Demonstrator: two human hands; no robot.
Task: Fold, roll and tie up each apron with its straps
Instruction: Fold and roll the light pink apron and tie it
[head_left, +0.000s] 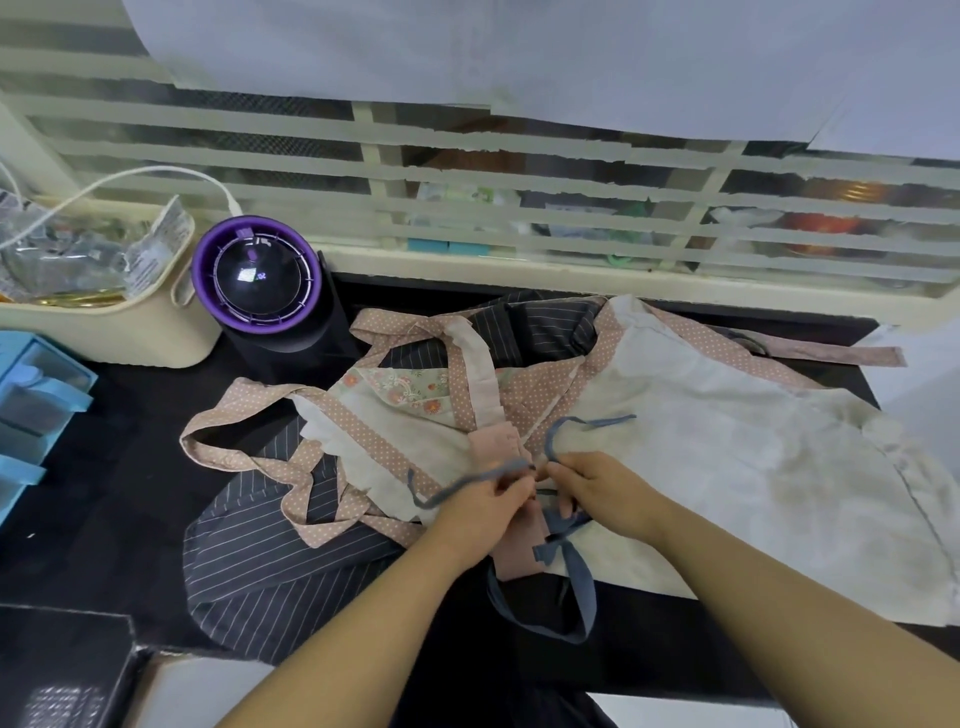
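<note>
A small pink rolled apron lies at the middle of the black table, with thin blue straps wound around it. My left hand pinches one blue strap end that trails left. My right hand pinches the other strap, which loops up and to the right. The two hands meet above the roll. A cream apron with pink dotted trim lies spread under and right of the roll. A dark striped apron lies beneath, at the left and back.
A black and purple round appliance stands at the back left beside a cream basket of packets. Blue drawers sit at the left edge. A slatted window runs along the back. A dark box is at the near left.
</note>
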